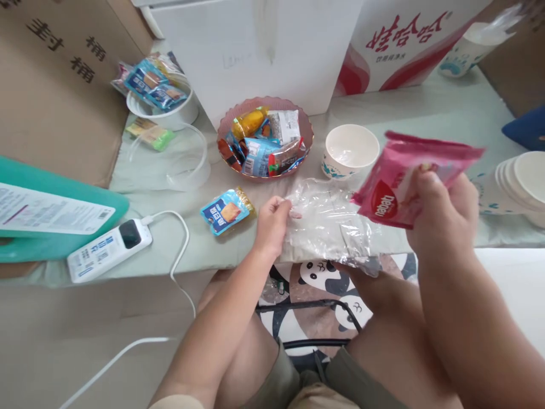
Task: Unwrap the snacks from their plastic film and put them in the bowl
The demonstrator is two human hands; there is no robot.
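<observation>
My left hand (273,224) pinches the left edge of a clear plastic bag (327,218), which lies flat and crinkled at the front of the table. Raised above the table's right part, my right hand (443,210) grips a pink snack packet (395,187) marked "nabati", thumb on its front. A white paper bowl (349,149) with a blue-green pattern stands behind the bag. Left of my left hand lies a blue snack packet (227,212) with a gold one partly under it. The pink glass bowl (223,128) at the back holds several wrapped snacks.
A round clear container (204,156) stands left of the glass bowl, near a white tub (191,108) of snack packets. A power strip (102,253) and a green jug (55,204) occupy the left. Stacked paper bowls (523,182) stand at right; boxes (255,51) line the back.
</observation>
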